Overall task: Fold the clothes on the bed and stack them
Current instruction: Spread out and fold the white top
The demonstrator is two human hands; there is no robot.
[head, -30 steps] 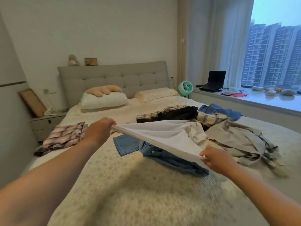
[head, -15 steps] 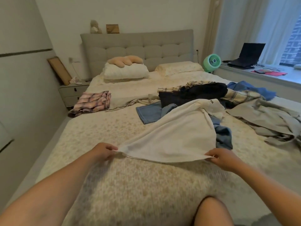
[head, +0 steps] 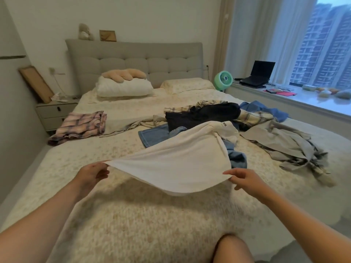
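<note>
A white T-shirt (head: 178, 160) is stretched out over the bed (head: 133, 224), its collar end resting on the clothes pile. My left hand (head: 91, 175) pinches its near left corner and my right hand (head: 245, 179) pinches the near right corner, holding the hem just above the bedspread. Behind it lies a loose pile: blue jeans (head: 153, 135), a dark garment (head: 203, 114), a plaid shirt (head: 252, 116), a blue garment (head: 266, 109) and a beige garment (head: 288, 145). A folded pink plaid garment (head: 79, 126) sits at the left side of the bed.
Two pillows (head: 123, 88) lie by the grey headboard (head: 133, 59). A nightstand (head: 53, 114) stands left of the bed. A green fan (head: 223, 80) and a laptop (head: 260, 73) are on the window ledge at right. My knee (head: 233, 249) shows at the bottom edge.
I have pulled the white T-shirt off the pile toward the near part of the bed and lowered it. Both hands kept their hold on its corners.
</note>
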